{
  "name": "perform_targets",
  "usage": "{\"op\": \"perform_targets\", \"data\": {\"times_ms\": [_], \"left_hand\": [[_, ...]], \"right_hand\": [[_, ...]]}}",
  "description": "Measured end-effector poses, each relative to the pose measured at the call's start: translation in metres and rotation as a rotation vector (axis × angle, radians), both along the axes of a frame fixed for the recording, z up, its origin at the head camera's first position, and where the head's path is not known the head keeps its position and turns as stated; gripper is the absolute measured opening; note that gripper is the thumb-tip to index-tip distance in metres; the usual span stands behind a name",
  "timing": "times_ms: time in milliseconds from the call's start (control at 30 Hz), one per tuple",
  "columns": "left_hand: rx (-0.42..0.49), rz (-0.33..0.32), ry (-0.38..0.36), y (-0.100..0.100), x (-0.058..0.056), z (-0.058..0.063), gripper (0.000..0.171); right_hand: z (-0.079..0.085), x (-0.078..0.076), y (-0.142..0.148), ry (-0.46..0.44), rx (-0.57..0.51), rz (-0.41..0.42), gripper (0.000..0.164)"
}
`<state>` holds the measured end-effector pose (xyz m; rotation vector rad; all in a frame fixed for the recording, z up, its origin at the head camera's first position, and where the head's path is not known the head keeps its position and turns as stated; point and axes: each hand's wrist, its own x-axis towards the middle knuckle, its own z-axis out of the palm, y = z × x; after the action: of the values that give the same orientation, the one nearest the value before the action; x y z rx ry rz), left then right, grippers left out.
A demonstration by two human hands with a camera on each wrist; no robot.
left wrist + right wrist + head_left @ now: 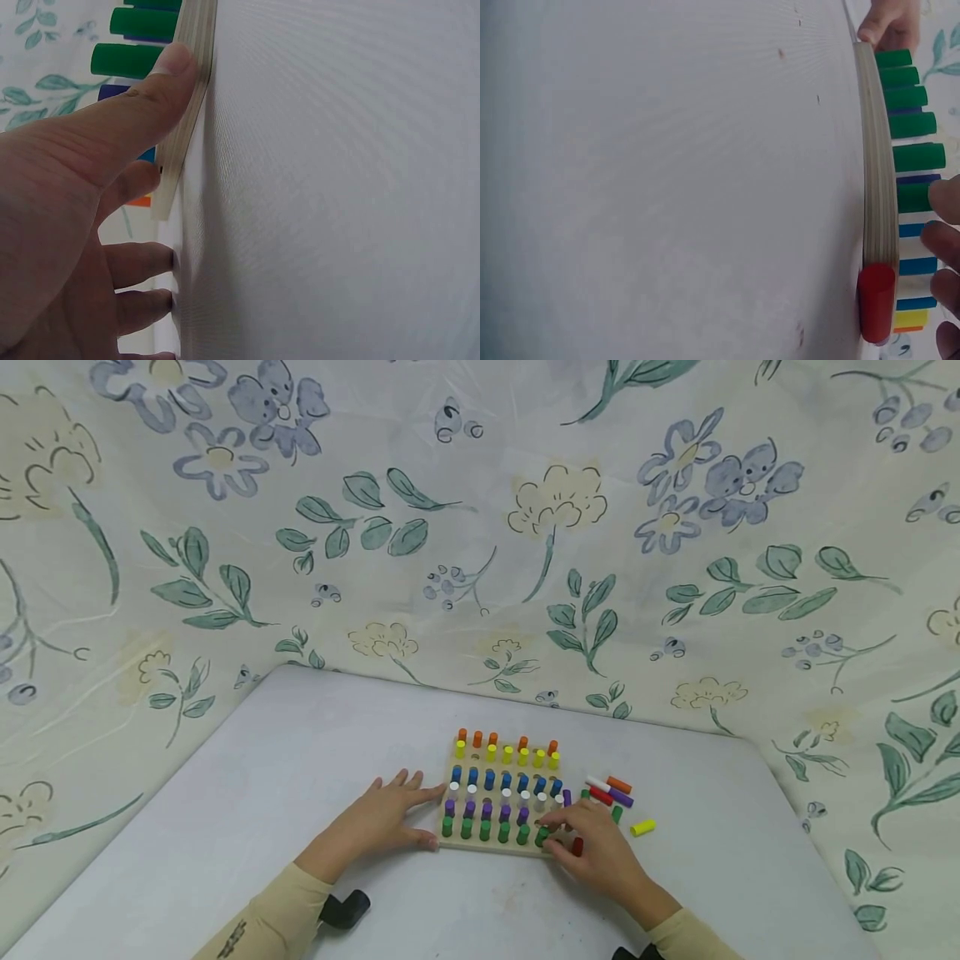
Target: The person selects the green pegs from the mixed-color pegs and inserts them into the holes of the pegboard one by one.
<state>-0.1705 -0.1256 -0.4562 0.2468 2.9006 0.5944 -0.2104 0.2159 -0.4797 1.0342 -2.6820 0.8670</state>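
A wooden pegboard (491, 848) lies on the table, with coloured pegs standing upright in rows. Green pegs (485, 831) fill the row nearest me, then purple, white, blue, yellow and orange. My left hand (386, 818) lies at the board's left side, fingers spread. In the left wrist view its thumb (176, 60) presses on the board's edge. My right hand (600, 852) is over the front right corner, its thumb and fingers pinching the green peg (542, 837) at the row's right end. That peg (913, 197) stands against the board in the right wrist view.
A red peg (577, 847) lies beside the board's right corner, partly behind my right hand. Further right are loose pegs: a yellow one (642, 827), a green one (617, 814), and a cluster with white, orange, red and purple (621, 797). A floral cloth (480, 568) hangs behind the table.
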Motion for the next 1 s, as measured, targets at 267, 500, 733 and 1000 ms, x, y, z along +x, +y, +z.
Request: {"op": "perform_targets", "data": {"times_ms": [267, 500, 733, 1000], "left_hand": [[0.000, 0.007, 0.002, 0.000, 0.000, -0.001, 0.082], [0.003, 0.013, -0.013, 0.001, 0.000, 0.001, 0.083], [-0.002, 0.012, -0.009, 0.001, 0.000, 0.001, 0.083], [-0.002, 0.005, -0.001, 0.000, 0.000, -0.002, 0.082]], "right_hand": [[0.001, 0.000, 0.005, 0.014, -0.006, -0.023, 0.029], [-0.002, -0.001, 0.010, 0.019, 0.003, -0.044, 0.035], [0.000, -0.003, 0.015, 0.001, -0.025, -0.038, 0.037], [0.000, -0.006, 0.020, 0.009, -0.017, -0.053, 0.036]]}}
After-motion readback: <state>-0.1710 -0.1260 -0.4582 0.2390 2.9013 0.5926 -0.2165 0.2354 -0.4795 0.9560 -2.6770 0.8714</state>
